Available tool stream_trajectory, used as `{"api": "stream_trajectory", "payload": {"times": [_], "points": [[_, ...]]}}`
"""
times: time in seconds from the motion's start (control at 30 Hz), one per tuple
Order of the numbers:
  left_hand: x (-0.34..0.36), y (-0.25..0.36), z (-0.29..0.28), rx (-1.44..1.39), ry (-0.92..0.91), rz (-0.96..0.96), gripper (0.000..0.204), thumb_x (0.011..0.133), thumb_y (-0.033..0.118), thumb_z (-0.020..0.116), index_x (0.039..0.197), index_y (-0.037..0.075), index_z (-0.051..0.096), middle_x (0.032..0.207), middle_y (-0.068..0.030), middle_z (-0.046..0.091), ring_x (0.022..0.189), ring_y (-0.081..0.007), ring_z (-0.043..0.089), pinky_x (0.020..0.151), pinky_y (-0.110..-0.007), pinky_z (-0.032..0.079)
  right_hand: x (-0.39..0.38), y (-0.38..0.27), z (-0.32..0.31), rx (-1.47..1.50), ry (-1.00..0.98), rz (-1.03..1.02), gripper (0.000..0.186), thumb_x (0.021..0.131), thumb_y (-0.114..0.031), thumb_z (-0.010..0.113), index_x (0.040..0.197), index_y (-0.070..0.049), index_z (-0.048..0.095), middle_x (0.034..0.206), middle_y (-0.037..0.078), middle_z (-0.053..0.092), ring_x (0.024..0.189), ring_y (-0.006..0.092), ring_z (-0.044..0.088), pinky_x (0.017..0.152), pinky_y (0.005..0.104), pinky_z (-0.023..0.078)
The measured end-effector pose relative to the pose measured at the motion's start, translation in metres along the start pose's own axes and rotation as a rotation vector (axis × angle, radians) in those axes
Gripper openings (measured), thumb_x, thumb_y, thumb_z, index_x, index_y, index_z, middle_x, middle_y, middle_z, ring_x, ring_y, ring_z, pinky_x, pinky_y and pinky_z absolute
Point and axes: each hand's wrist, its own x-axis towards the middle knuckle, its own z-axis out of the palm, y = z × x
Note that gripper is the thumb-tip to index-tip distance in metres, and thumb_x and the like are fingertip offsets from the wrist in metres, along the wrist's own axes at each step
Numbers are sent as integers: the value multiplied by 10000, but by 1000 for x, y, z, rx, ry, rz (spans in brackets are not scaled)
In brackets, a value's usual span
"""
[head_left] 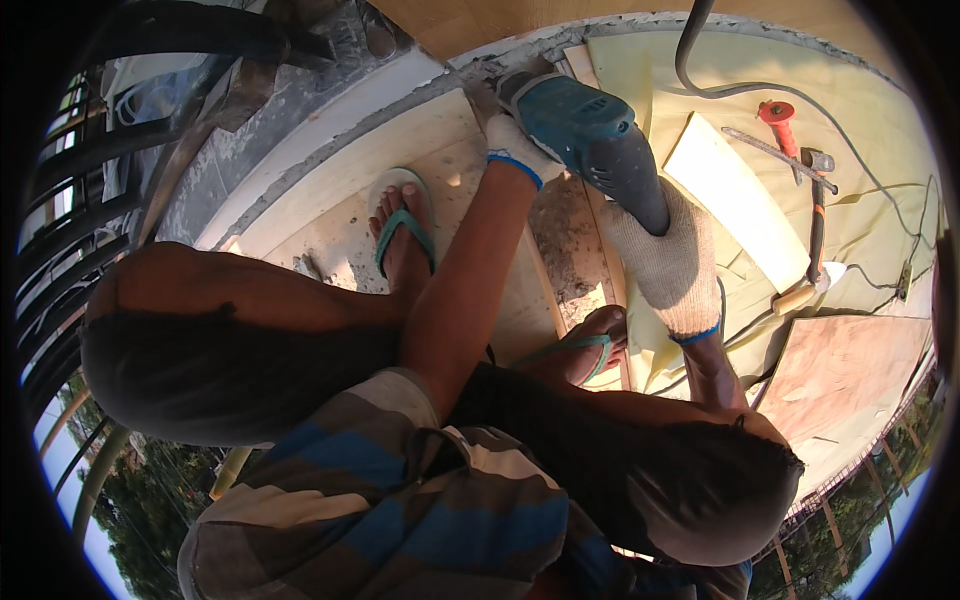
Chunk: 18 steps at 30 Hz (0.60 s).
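Observation:
A teal hammer drill (577, 118) with a dark rear handle lies slantwise before me, its front end toward the concrete edge at the top. My right hand (672, 262), in a knitted cotton glove with a blue cuff, is wrapped round the rear handle. Under the front of the body, my left hand (518, 146), gloved likewise, grips the tool; its fingers are mostly hidden. I cannot see the tool's tip or whether a bit sits in it. Beneath the drill runs a strip of rough, broken mortar (568, 240) between boards.
My sandalled feet (403, 225) flank the strip. To the right, a pale board (738, 195), a red side handle (780, 122), a metal chisel (768, 152) and a hammer (818, 215) lie on yellowish sheeting. A grey cable (790, 100) curves past them. Plywood (850, 370) lies nearer; metal railings (90, 180) stand left.

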Motion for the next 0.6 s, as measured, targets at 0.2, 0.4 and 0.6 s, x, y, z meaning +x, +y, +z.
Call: {"api": "stream_trajectory", "payload": {"times": [0.2, 0.4, 0.6], "points": [[10, 1, 6, -40, 47, -6, 518, 1201, 400, 310, 1388, 117, 701, 1399, -152, 746, 1258, -343, 734, 1086, -527, 615, 13, -11, -7, -4, -30, 58, 296, 1005, -248, 804, 1102, 28, 761, 784, 31, 697, 720, 78, 618, 678, 301, 525], [16, -4, 12, -24, 70, 26, 541, 1192, 398, 308, 1422, 117, 709, 1439, -131, 740, 1316, -343, 712, 1119, -526, 595, 22, -8, -7, -7, 3, 41, 283, 1022, -248, 793, 1070, 28, 755, 755, 12, 673, 665, 80, 590, 625, 287, 489], [18, -7, 14, 23, 102, 80, 548, 1191, 389, 297, 1437, 120, 707, 1465, -117, 734, 1343, -337, 703, 1131, -525, 589, 24, -9, -10, 7, -15, 130, 370, 986, -321, 810, 1101, 29, 788, 763, 104, 727, 710, 138, 670, 705, 353, 565]]}}
